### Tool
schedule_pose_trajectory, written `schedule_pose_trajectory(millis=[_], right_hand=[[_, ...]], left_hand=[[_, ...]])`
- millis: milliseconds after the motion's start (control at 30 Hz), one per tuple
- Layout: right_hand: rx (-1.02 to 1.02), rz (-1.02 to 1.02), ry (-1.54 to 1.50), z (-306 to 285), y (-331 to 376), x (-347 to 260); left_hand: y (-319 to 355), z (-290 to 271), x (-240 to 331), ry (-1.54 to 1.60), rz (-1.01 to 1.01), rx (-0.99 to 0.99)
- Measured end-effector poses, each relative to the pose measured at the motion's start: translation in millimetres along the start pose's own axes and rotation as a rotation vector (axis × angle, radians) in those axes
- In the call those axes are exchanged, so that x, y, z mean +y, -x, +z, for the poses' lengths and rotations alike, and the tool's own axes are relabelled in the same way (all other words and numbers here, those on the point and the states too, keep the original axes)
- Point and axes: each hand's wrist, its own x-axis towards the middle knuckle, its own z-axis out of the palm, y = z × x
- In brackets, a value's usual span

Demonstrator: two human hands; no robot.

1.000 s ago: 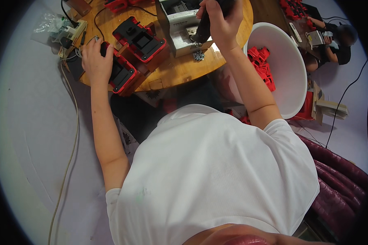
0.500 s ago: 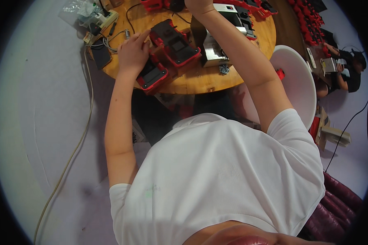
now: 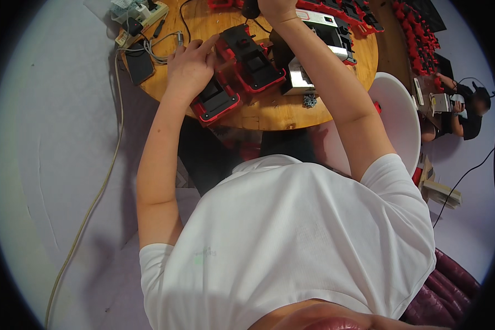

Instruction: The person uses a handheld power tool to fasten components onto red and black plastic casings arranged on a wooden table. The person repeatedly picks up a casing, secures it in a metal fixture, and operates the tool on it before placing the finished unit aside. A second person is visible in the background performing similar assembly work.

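My left hand (image 3: pixel 190 69) lies over the left edge of a red-and-black plastic housing (image 3: pixel 219 104) on the round wooden table. Its fingers are stretched out and touch the part; the fingertips reach the side of a second, similar housing (image 3: pixel 253 58). At the top edge of the picture is my right hand (image 3: pixel 278 8), partly cut off, its fingers closed beside a dark rounded thing (image 3: pixel 251 9) whose kind I cannot make out. Below my right forearm stands a silver metal box-shaped device (image 3: pixel 300 80), with a small heap of screws (image 3: pixel 309 100) in front of it.
A power strip (image 3: pixel 151 15), grey cables and a dark phone (image 3: pixel 139 67) lie at the table's left. More red-and-black parts (image 3: pixel 363 19) sit at the back right. A white tub (image 3: pixel 399 110) stands beside the table; another person (image 3: pixel 465 110) works at far right.
The table and its things have shifted slightly right and down in the picture. My hands stay nearly in the same places relative to the housings.
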Motion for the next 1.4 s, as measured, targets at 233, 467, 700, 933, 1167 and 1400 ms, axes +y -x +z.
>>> schedule_pose_trajectory(millis=[233,467,700,933,1167,1400], right_hand=[[-0.095,-0.073,0.116,12.3,3.2,3.5],[0.031,0.029,-0.136,-19.9,-0.1,-47.7],[-0.104,0.184,0.153,-106.6,48.6,-111.9],[0.069,-0.013,0.152,-127.0,82.1,-106.8],[0.058,-0.028,0.168,-129.7,89.2,-102.1],[0.057,0.015,0.188,-130.1,89.8,-106.3]], left_hand=[[2.0,-4.8,0.9,-0.038,-0.017,-0.017],[-6.1,6.3,-10.0,0.088,0.019,-0.035],[-2.1,6.4,-12.6,0.004,-0.009,-0.030],[-3.6,4.6,-8.6,0.003,-0.021,-0.057],[-3.0,2.5,-9.0,0.026,-0.027,-0.060],[-3.7,2.5,-8.5,0.032,-0.030,-0.069]])
